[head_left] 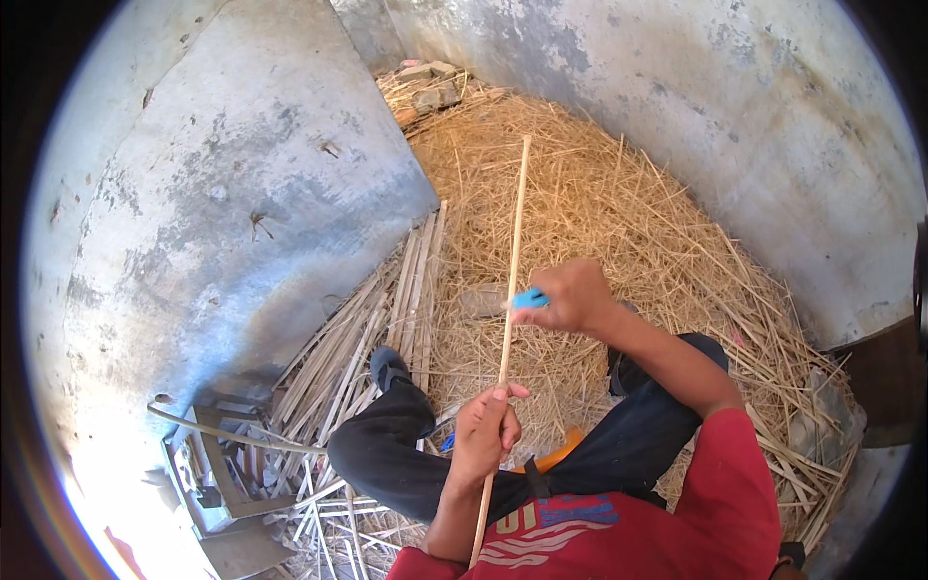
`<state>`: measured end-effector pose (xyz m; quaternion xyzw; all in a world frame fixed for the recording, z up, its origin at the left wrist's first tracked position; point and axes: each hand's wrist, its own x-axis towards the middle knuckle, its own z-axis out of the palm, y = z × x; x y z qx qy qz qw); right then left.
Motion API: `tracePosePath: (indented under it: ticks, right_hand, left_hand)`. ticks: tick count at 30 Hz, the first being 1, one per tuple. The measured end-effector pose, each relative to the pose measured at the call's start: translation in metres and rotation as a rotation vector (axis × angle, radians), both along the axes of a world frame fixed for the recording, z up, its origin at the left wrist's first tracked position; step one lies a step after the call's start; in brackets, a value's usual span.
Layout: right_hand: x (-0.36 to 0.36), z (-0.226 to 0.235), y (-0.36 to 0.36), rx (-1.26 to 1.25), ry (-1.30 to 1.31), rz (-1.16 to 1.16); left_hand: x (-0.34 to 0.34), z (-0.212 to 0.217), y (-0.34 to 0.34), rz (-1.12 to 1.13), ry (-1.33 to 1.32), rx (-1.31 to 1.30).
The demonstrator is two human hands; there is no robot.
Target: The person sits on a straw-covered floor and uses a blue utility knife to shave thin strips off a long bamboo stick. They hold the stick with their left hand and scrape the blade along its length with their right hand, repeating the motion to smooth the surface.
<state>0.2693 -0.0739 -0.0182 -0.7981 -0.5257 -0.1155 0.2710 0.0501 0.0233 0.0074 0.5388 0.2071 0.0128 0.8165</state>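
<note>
A long, pale bamboo strip [519, 213] slants up and away from me, its far end above the shavings and its near end by my shirt. Lower down, my left hand [487, 430] is closed round the strip, with the thumb on top. My right hand [572, 298] makes a fist on a light-blue handle [529, 299], which meets the strip's right side about halfway along. The blade or head of this blue-handled tool is too small and blurred to make out.
Curly shavings [580, 193] cover the floor out to the grey walls [261, 145]. Bundled strips [387, 300] lie left of my feet. A wooden frame [217, 454] stands at the lower left, and stones [435, 97] lie at the back. Something orange [561, 449] shows between my legs.
</note>
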Motion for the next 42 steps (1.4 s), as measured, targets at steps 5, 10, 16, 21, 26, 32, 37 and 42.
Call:
tracePosePath:
  ticks: [5,10,16,21,26,32,37,42]
  right_hand:
    - [-0.035,0.004,0.002,0.070,-0.077,0.166]
    - [-0.013,-0.006,0.006,0.104,-0.133,0.068]
    - [0.011,-0.005,0.007,0.105,0.004,-0.014]
    - [-0.023,-0.001,0.006,0.135,-0.147,0.148]
    - [0.016,-0.015,0.002,0.049,-0.023,-0.060]
    - [-0.028,-0.006,0.007,0.119,-0.150,0.209]
    - [-0.012,-0.001,0.013,0.230,-0.199,0.162]
    - [0.036,-0.017,0.010,0.147,-0.050,-0.117]
  left_hand:
    - [0.002,-0.001,0.007,0.069,-0.074,-0.363]
    - [0.003,0.002,0.005,0.041,-0.038,-0.321]
    - [-0.012,0.002,-0.005,0.045,-0.012,-0.410]
    - [-0.015,0.004,0.000,0.074,0.018,-0.313]
    - [-0.017,0.003,-0.010,0.031,-0.011,-0.348]
    - [-0.019,0.000,-0.004,0.090,-0.006,-0.327]
    - [-0.017,0.007,-0.002,0.069,-0.040,-0.358]
    - [-0.023,0.003,-0.012,0.048,-0.045,-0.428]
